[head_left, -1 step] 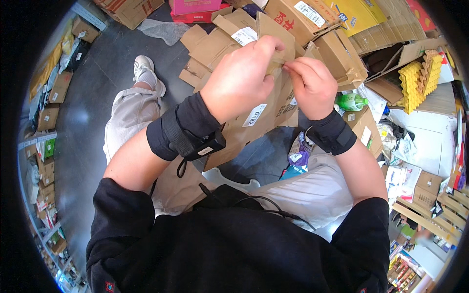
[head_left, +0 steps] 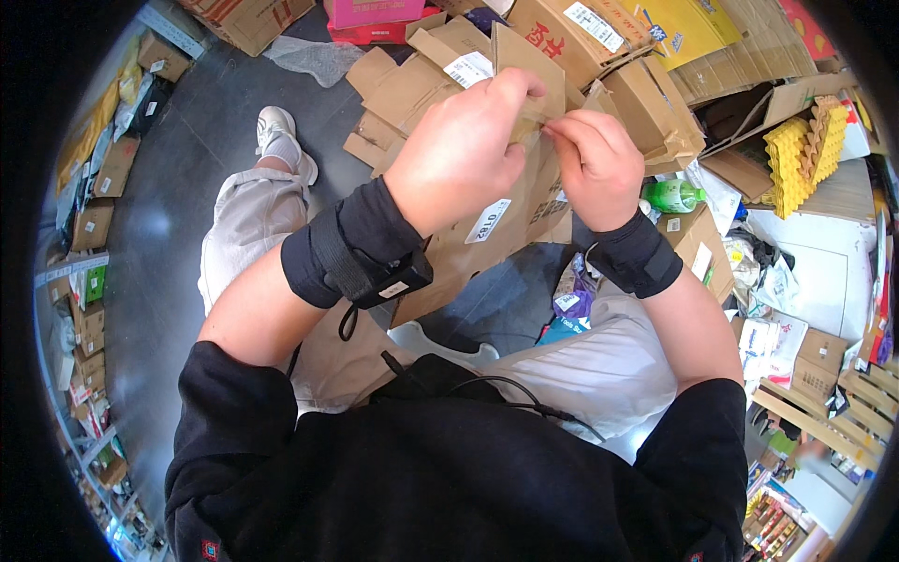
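A brown cardboard box (head_left: 449,272), partly flattened and tilted, stands between my legs with a white label on its near face. My left hand (head_left: 464,155) is closed at the box's upper part, fingers and thumb curled inward; what lies in its grasp is hidden. Just right of it, my right hand (head_left: 599,169) pinches with thumb and fingertips at a thin see-through strip (head_left: 536,124), which looks like clear packing tape. The strip runs toward my left hand, against the cardboard.
More cardboard boxes (head_left: 655,112) are piled ahead and right, near yellow egg-crate trays (head_left: 805,155). A green bottle (head_left: 674,196) lies right of my right hand. Shelves of small boxes (head_left: 89,225) line the left. Bubble wrap (head_left: 314,58) lies on the grey floor (head_left: 169,272).
My right hand has shifted very slightly to the left. Otherwise nothing has visibly moved.
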The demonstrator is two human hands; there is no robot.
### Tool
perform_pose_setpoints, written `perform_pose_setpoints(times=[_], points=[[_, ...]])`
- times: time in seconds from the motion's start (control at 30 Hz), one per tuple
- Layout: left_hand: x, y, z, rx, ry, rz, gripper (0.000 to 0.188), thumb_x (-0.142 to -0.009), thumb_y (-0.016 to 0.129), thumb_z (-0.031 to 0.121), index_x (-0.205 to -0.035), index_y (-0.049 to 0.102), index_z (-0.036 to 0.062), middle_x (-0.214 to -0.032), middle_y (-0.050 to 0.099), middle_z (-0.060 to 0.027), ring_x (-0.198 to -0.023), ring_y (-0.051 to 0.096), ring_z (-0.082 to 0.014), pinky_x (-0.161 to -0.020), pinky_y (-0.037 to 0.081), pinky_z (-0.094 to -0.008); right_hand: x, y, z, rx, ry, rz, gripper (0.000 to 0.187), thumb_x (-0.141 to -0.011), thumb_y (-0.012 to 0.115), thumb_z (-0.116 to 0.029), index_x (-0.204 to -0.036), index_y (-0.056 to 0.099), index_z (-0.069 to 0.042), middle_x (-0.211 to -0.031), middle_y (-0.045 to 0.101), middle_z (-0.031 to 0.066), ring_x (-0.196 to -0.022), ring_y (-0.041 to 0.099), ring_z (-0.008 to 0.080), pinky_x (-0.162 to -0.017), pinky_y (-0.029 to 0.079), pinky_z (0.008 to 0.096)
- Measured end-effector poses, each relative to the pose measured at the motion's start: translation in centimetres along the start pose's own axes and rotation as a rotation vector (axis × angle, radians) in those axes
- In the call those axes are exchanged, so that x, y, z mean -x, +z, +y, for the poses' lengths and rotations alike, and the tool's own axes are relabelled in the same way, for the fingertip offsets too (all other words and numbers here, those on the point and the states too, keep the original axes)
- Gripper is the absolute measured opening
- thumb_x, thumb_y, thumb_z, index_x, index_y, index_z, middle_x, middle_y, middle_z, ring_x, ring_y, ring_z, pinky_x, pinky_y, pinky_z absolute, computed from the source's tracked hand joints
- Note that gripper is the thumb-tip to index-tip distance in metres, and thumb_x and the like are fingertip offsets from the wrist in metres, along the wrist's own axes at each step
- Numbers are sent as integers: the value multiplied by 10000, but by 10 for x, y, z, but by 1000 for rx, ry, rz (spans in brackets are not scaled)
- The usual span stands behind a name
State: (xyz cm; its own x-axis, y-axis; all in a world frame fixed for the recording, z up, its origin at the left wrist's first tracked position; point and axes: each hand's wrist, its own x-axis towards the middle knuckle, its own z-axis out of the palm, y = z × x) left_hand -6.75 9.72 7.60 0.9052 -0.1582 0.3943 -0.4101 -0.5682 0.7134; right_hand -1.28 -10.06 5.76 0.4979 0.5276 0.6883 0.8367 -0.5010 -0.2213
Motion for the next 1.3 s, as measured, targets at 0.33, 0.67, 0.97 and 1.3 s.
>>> perform_pose_setpoints(times=[0.33, 0.67, 0.97, 1.3], points=[[-5, -1, -7, -57, -117, 28, 499, -783, 670, 52, -1259, 522, 34, -1096, 664, -241, -1024, 636, -431, -867, 515, -465, -1, 2, -13, 36, -69, -91, 206, -774, 783, -56, -956, 686, -72, -953, 660, 69, -781, 668, 251, -638, 545, 324], [-5, -8, -15, -59, -107, 8, 454, -791, 619, 31, -1229, 513, -19, -1039, 657, -268, -1015, 639, -431, -875, 514, -474, 3, -14, 1, -275, 500, -35, 418, -828, 800, -101, -1202, 631, -25, -1061, 653, 82, -823, 660, 164, -758, 549, 297], [-6, 3, -4, -17, 0, 3, 500, -797, 684, 34, -1264, 505, 12, -1149, 646, -219, -1074, 630, -410, -894, 513, -452, -14, -10, -17, -220, 396, -151, 323, -765, 847, -161, -1018, 697, -27, -1049, 668, 100, -908, 672, 215, -805, 546, 329], [-3, 0, -5, -10, 34, -7, 453, -811, 686, 58, -1223, 510, -6, -1076, 647, -240, -1022, 636, -422, -857, 524, -467, -14, -7, -31, -281, 547, -127, 321, -794, 815, -102, -1073, 663, -56, -910, 710, 70, -841, 690, 176, -776, 554, 311]])
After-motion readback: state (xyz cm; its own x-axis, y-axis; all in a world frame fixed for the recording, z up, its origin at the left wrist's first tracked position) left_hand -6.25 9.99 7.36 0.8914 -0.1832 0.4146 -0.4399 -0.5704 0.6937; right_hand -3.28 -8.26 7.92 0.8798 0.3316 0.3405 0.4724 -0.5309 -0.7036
